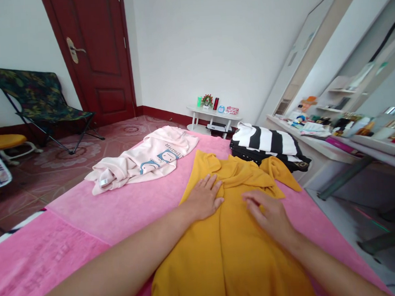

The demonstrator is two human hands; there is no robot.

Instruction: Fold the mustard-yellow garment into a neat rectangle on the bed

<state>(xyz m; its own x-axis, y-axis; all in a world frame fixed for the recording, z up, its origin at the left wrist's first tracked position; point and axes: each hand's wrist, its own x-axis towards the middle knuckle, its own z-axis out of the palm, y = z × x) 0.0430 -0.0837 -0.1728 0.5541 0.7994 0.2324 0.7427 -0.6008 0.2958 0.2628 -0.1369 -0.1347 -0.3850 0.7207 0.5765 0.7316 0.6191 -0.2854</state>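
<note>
- One mustard-yellow garment (232, 254) lies spread flat on the pink bed cover (121, 212), its upper part bunched in folds towards the far end.
- Left hand (204, 196) rests palm down on the garment's left upper edge, fingers extended and slightly spread, gripping nothing.
- Right hand (268, 215) lies on the garment just beside the bunched folds, fingers loosely curled against the cloth; whether it pinches fabric cannot be told.
- Two further clothing items on the bed: one pale pink printed top (144, 163) to the far left, well apart from the yellow garment; one black-and-white striped garment (268, 145) at the far right corner, touching the yellow sleeve.
- One small white shelf table (212, 120) by the wall carries several small items, too small to count.
- One long white surface (319, 144) on the right holds many bottles and jars.
- One folding chair (42, 104) stands near one red door (96, 56).
</note>
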